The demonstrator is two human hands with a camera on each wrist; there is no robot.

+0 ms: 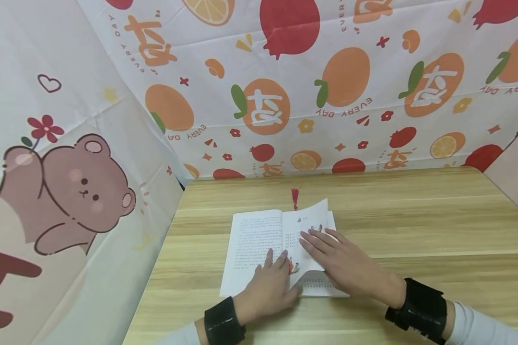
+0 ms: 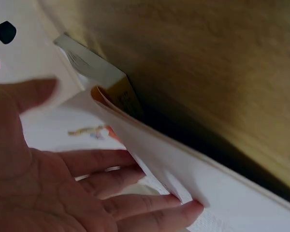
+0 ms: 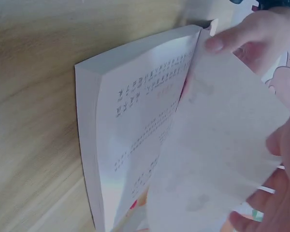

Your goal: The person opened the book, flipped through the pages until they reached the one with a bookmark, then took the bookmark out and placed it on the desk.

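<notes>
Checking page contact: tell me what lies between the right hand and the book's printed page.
A lifted page lies between the right hand and the book, seen in the right wrist view.

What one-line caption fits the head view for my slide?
Both hands, left hand and right hand, rest flat on an open white paperback book on a light wooden table.

Both grips (image 1: 269, 287) (image 1: 343, 263) flat, fingers straight
</notes>
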